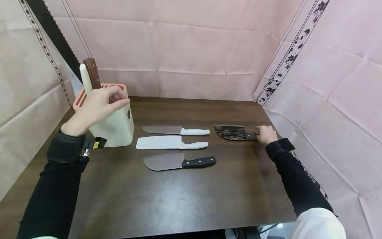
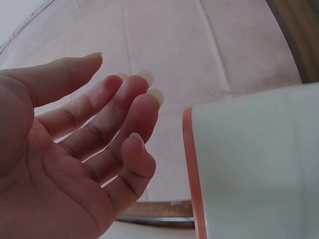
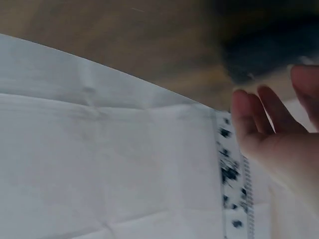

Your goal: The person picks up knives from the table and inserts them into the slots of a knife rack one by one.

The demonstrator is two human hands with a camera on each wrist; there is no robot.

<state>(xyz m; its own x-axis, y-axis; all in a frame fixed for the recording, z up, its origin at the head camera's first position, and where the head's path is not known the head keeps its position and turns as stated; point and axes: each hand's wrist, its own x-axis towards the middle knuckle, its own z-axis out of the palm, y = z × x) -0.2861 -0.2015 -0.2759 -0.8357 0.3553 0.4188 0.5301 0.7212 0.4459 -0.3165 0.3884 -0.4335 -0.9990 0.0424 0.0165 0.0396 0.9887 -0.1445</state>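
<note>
My left hand point(image 1: 99, 104) is beside the top of a pale green knife block point(image 1: 114, 127) with a pink slotted top. Its fingers are loosely bent and hold nothing, as the palm in the left wrist view shows. At the right of the table, my right hand point(image 1: 266, 134) pinches the handle end of a knife point(image 1: 229, 132) with a wide, black-streaked blade. That blade points left. In the right wrist view the dark handle point(image 3: 274, 52) is blurred, with fingertips right at it. A brown handle point(image 1: 93, 73) and a whitish handle point(image 1: 85, 79) rise from the block.
Three knives lie in the middle of the brown table point(image 1: 167, 199), handles to the right: a grey-bladed one with a white handle point(image 1: 195, 131), an all-white cleaver point(image 1: 159, 142), and a wide-bladed one with a black handle point(image 1: 199, 162). Pink cloth point(image 1: 194, 49) hangs behind and at the sides.
</note>
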